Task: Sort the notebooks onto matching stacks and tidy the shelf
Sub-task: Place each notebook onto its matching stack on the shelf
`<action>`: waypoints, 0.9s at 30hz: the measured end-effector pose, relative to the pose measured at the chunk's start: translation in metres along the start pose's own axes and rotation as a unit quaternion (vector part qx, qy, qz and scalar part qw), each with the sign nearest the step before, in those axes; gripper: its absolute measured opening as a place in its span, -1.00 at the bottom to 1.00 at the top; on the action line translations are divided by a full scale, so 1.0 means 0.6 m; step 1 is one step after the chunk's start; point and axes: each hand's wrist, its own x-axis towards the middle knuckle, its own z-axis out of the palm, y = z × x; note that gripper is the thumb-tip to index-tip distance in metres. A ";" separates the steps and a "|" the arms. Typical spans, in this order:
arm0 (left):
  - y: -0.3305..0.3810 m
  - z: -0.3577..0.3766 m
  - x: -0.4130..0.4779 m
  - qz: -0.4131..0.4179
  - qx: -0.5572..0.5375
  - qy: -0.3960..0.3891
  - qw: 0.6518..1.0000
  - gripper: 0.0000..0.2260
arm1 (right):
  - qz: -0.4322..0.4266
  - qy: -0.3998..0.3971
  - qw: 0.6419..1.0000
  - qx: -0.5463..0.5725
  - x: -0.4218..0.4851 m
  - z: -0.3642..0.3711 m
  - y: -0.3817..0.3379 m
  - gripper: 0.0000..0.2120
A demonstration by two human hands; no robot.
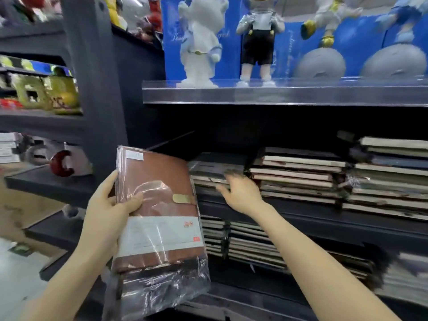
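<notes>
Head view: left hand [108, 212] grips brown notebook [159, 177]; right hand [240, 192], fingers spread, reaches stack [208, 170] beside it. Placing next probably needs matching covers.

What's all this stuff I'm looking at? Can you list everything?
wrapped notebook: one, brown with a gold clasp, held in front of the shelves
notebook stacks: three, dark covers and pale page edges, middle shelf
lower notebook stacks: count unclear, dark, shelf below
figurines: four, white, black, gold and blue, top shelf
curved object: one, red, left side shelf
left hand: grips the wrapped notebook
right hand: fingers spread, blurred, at the leftmost middle-shelf stack
</notes>
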 end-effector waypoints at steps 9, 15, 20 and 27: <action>0.025 -0.045 -0.021 0.083 0.085 0.007 0.993 -0.37 | -0.049 0.174 0.979 0.098 -0.099 0.012 0.025 -0.68; 0.042 -0.040 -0.019 0.117 0.064 -0.003 0.991 -0.38 | 0.241 0.176 0.944 0.140 -0.082 -0.005 0.001 -0.46; 0.047 -0.034 -0.010 0.122 0.043 -0.005 0.992 -0.38 | 0.294 0.144 0.756 0.567 -0.063 -0.023 -0.018 -0.55; 0.056 -0.051 -0.018 0.149 0.043 -0.005 0.988 -0.45 | 0.223 0.178 0.765 0.578 -0.101 0.004 -0.049 -0.50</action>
